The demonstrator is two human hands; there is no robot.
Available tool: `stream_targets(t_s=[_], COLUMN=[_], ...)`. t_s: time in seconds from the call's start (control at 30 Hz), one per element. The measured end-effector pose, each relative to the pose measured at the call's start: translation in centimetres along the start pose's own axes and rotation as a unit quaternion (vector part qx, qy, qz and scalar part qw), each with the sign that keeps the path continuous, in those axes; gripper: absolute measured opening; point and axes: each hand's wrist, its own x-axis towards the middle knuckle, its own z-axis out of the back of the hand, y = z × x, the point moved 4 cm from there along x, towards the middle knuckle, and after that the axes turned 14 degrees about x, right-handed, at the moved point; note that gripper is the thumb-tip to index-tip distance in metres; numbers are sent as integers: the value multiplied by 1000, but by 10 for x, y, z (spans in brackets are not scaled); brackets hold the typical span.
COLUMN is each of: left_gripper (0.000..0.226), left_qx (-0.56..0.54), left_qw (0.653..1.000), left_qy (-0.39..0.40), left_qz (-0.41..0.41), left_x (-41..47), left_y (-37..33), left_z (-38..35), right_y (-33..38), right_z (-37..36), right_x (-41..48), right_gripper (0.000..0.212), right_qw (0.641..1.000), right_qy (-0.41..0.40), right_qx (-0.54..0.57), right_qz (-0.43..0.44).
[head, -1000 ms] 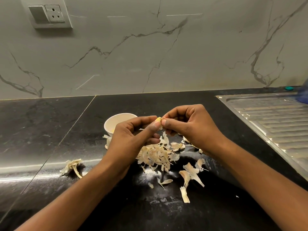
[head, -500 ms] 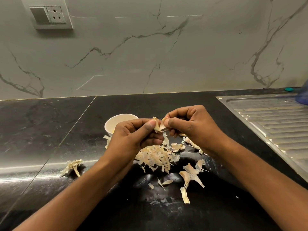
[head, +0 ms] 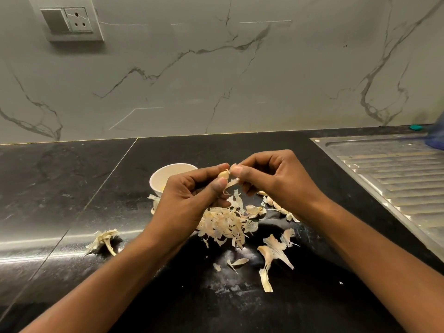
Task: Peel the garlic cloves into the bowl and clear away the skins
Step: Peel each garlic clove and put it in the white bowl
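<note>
- Left hand (head: 185, 203) is pinching a garlic clove (head: 223, 174), right hand (head: 276, 186) is pinching its skin (head: 232, 181).
- Next, I think: pulling skin free, clove into the bowl (head: 157, 182).

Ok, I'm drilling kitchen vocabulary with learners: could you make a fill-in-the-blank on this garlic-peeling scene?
Papery garlic skins lie heaped on the ____ stone counter.
The ridged steel drainboard lies to the person's ____.
The small round bowl behind the left hand is coloured ____.
Missing: black, right, white.
</note>
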Motion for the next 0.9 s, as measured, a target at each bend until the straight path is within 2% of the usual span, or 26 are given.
stream_targets(t_s=[0.07,0.17,0.33,0.73,0.9], left_gripper=[41,26,20,16,17], left_qx=[9,15,10,-46,-51], left_qw=[1000,999,998,996,995], left_qy=[1,-7,-24,-55,-63], left_qz=[-14,-36,-55,-49,-54], left_x=[-1,-1,-3,-5,-6], left_y=[-1,-3,-6,-6,-6], left_z=[-1,1,4,5,4], right_y=[-3,-6,-11,-17,-20], right_z=[-3,-5,-9,-26,-31], right_x=[0,0,-1,-5,-6], right_gripper=[20,22,24,19,25], right_qw=[1000,999,993,984,975], right_qy=[13,24,24,-45,-66], right_qx=[-12,-2,98,155,191], right_qz=[-11,-33,-66,-70,-88])
